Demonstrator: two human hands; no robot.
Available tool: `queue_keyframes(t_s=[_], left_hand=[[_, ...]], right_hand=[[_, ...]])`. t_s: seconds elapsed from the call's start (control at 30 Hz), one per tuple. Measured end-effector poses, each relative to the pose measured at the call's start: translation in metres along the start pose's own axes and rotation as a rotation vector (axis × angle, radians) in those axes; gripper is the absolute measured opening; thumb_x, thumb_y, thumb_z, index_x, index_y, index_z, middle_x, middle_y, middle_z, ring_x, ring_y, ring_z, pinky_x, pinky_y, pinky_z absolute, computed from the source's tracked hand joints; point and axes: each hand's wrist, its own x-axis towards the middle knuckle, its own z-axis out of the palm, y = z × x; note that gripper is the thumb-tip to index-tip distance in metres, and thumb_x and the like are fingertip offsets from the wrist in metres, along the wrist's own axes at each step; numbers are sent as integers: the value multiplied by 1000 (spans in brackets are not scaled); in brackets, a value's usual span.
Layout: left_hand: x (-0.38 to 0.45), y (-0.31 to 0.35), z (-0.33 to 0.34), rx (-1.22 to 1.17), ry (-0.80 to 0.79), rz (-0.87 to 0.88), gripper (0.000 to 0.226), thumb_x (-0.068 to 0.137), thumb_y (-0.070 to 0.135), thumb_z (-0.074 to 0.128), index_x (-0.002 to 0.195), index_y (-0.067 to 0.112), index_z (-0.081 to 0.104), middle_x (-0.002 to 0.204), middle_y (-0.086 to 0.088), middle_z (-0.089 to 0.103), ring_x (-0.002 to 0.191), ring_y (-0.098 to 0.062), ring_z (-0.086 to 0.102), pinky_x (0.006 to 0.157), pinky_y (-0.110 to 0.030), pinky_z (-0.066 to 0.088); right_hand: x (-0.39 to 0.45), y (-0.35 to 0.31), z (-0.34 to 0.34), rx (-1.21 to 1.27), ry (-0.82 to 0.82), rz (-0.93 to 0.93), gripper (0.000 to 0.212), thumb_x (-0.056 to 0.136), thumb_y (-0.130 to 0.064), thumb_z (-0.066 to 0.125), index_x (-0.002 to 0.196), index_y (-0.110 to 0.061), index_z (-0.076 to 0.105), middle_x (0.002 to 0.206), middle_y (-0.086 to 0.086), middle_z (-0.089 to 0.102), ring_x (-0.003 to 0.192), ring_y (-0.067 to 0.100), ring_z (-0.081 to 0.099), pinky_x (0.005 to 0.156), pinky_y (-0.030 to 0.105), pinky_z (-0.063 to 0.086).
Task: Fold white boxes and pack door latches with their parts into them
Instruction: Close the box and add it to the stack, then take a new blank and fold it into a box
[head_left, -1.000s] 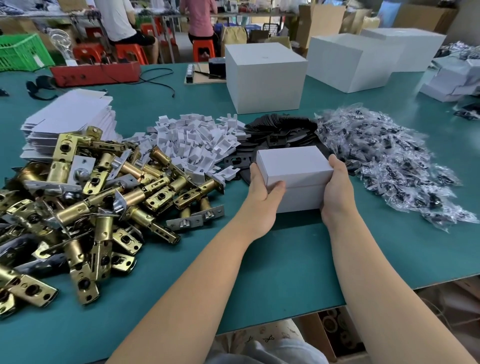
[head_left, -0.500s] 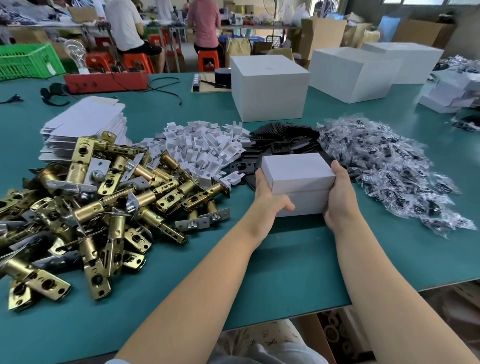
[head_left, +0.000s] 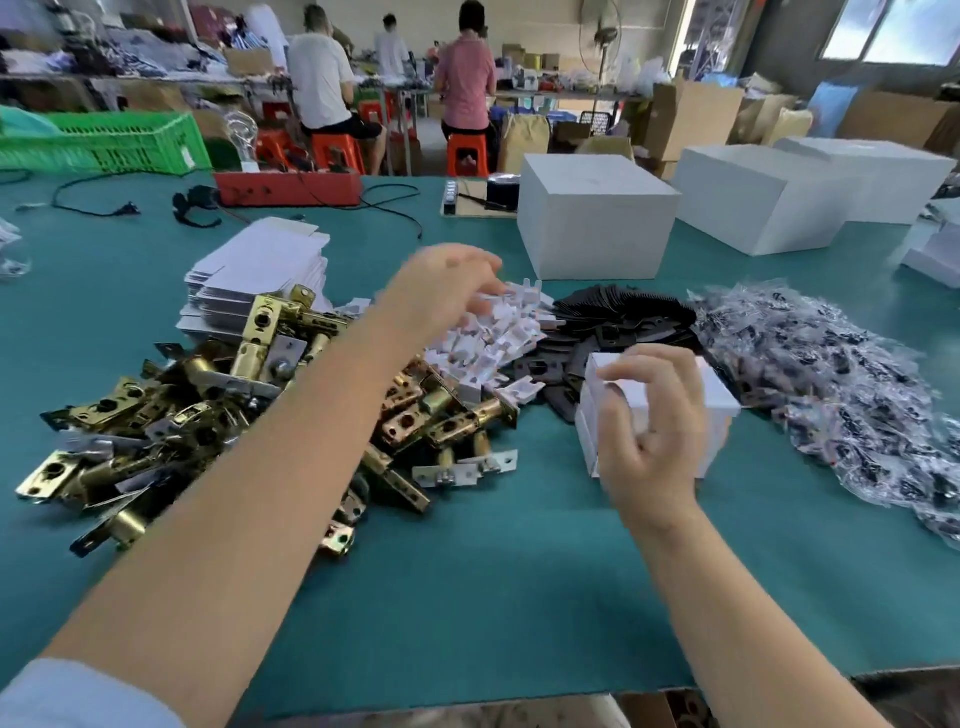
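Observation:
A small folded white box (head_left: 719, 397) stands on the green table (head_left: 493, 582) right of centre. My right hand (head_left: 649, 431) is at its near side, thumb at the top edge and fingers curled against the front face. My left hand (head_left: 447, 286), motion-blurred, reaches over the heap of white plastic parts (head_left: 498, 338), fingertips down on the pieces; nothing shows in it. Brass door latches (head_left: 208, 415) lie heaped at the left under my forearm. Black plates (head_left: 613, 317) and clear bags of screws (head_left: 831, 374) lie behind and right of the box. Flat white box blanks (head_left: 260, 265) are stacked behind the latches.
Three large white boxes (head_left: 592, 218) (head_left: 758, 197) (head_left: 883, 171) stand at the back right. A red tray (head_left: 288, 188) with cables and a green crate (head_left: 104, 143) sit far left. People sit on stools at other tables beyond.
My left hand let go of the small white box and moved up and left to the white plastic parts. My right hand shifted from the box's right side to its front.

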Motion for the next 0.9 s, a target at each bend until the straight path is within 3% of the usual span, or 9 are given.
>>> queue_keyframes(t_s=[0.1,0.17,0.23,0.3,0.4,0.57,0.67,0.77,0.9], left_hand=[[26,-4,-47,275,239,21,13,89,20,54,85,18,66,83,0,69,78,-21,63,74,-32,50],[45,-18,-73,545,275,-34,16,86,17,52,71,12,54,69,-8,51,66,-27,45,61,-32,38],[61,-36,-94,736,276,-174,17,89,19,52,75,9,50,75,-12,49,73,-28,45,66,-31,36],[73,-54,-114,878,281,-331,24,92,29,54,95,6,59,102,-16,61,96,-34,55,78,-36,43],[85,-76,-133,972,203,-499,51,94,47,52,136,17,51,143,-5,49,127,-32,46,101,-39,40],[92,-74,-135,1155,307,-515,36,93,31,61,118,6,61,111,-13,59,100,-33,56,72,-36,40],[88,-66,-142,1196,224,-462,36,97,35,54,111,3,62,112,-18,62,96,-36,57,73,-39,43],[87,-66,-147,1199,266,-342,16,96,7,47,86,-1,58,106,-24,64,84,-35,54,76,-43,49],[81,-58,-140,1365,455,-213,21,93,-4,48,105,-3,65,105,-23,66,97,-40,62,70,-38,40]], right_hand=[[-10,-19,40,63,-329,89,21,85,-14,49,99,-6,62,101,-4,52,96,-1,47,87,9,35],[-20,-18,57,33,-540,198,33,90,-24,48,116,-8,60,113,-8,49,108,1,42,94,8,29],[-32,-10,65,-9,-638,347,38,94,-30,45,128,-16,54,119,-15,46,112,-5,37,94,10,26],[-39,-1,69,-32,-647,436,39,94,-35,41,129,-22,52,115,-24,45,108,-17,34,90,2,23],[-44,4,73,-52,-623,442,36,90,-37,39,121,-28,53,109,-34,40,107,-26,30,88,-3,21],[-42,6,74,-8,-562,497,25,89,-36,37,111,-35,50,105,-28,48,106,2,48,90,14,36],[-41,7,73,10,-509,519,24,89,-34,38,109,-34,51,104,-25,51,103,-9,46,84,2,31],[-42,8,72,41,-459,528,22,90,-32,39,108,-33,52,103,-26,52,101,-15,46,81,0,31],[-43,9,71,36,-442,552,23,89,-33,39,107,-33,53,102,-25,53,102,-12,47,81,1,32]])
